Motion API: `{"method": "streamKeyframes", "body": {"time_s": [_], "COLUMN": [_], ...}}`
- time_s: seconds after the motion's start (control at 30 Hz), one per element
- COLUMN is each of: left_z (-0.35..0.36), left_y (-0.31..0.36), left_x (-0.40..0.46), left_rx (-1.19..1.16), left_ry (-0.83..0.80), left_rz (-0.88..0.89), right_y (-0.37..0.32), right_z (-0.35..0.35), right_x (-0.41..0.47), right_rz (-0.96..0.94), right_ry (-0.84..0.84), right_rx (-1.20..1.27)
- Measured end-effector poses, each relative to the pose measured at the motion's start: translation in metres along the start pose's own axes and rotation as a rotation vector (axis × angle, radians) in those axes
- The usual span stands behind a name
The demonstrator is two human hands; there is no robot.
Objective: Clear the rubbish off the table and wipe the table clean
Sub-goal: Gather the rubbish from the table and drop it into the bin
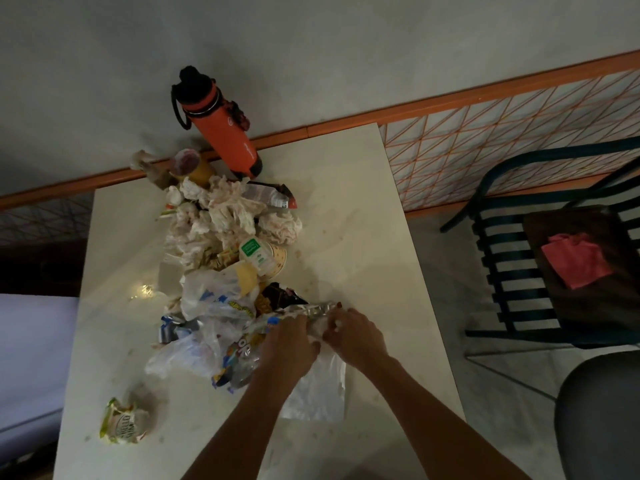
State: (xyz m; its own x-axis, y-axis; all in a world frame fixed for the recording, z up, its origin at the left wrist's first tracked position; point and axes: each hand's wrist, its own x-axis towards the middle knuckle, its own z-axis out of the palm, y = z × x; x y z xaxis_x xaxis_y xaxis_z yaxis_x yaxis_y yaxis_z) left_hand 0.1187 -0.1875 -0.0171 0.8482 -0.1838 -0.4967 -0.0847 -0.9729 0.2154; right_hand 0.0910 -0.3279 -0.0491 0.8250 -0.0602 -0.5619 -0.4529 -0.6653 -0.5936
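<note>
there, wrapper (320,311) between both hands

Orange water bottle (225,128) w/ black lid & carry loop, upright at far edge of worktop, by the wall. Grey wall (311,46) behind; orange rail (450,98) runs along it, w/ tiled panel (502,147) of orange criss-cross lines below. Right of worktop: dark slatted metal chair (512,271), brown cushion (588,265) on seat, pink-red cloth (576,259) lying crumpled on cushion. Grey rounded seat (599,417) at bottom right, partly cut off. Pale lilac surface (31,358) at left edge; can't tell what it is. Floor (443,265) grey.
</note>
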Motion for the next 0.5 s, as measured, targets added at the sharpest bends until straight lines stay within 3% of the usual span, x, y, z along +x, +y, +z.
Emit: {"method": "streamKeyframes", "body": {"time_s": [0.23, 0.5], "left_z": [-0.011, -0.047], "left_y": [0.005, -0.002], "left_x": [-0.003, -0.028], "left_rx": [0.006, -0.415], "left_ry": [0.017, 0.180], "left_rz": [-0.016, -0.134], "right_y": [0.007, 0.013], "right_z": [-0.022, -0.038], "right_x": [-0.016, -0.043], "right_rz": [0.143, 0.078], "right_ry": [0.125, 0.094], "right_rx": [0.348, 0.569]}}
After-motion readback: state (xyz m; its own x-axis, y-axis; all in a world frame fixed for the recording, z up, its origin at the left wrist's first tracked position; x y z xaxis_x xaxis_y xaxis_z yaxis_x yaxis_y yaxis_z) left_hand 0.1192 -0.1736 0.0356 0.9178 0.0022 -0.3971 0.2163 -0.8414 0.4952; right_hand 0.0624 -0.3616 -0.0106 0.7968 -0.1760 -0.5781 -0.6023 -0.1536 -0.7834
